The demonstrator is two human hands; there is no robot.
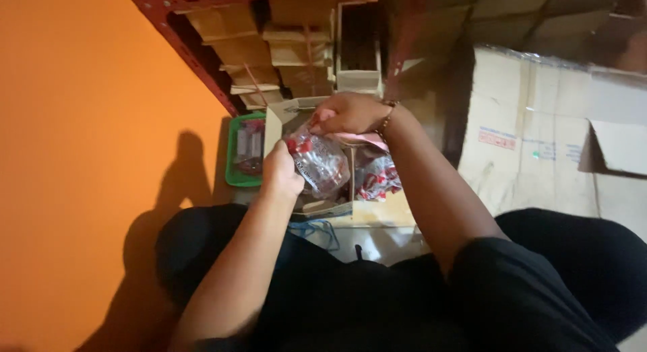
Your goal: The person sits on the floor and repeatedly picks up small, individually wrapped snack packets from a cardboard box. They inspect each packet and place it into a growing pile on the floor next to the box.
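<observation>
A clear plastic bag (322, 165) with red and white small items inside hangs between both hands, above an open cardboard box (275, 126). My left hand (280, 171) grips the bag's lower left side. My right hand (349, 113), with a bracelet at the wrist, pinches the bag's top edge. More red and white packets (379, 178) lie in the box under my right forearm.
A green tray (237, 156) with packets sits left of the box, against an orange wall (87, 136). A red metal rack (185, 45) holds stacked cardboard pieces behind. Large cardboard cartons (532, 136) stand at the right. My knees in dark trousers fill the bottom.
</observation>
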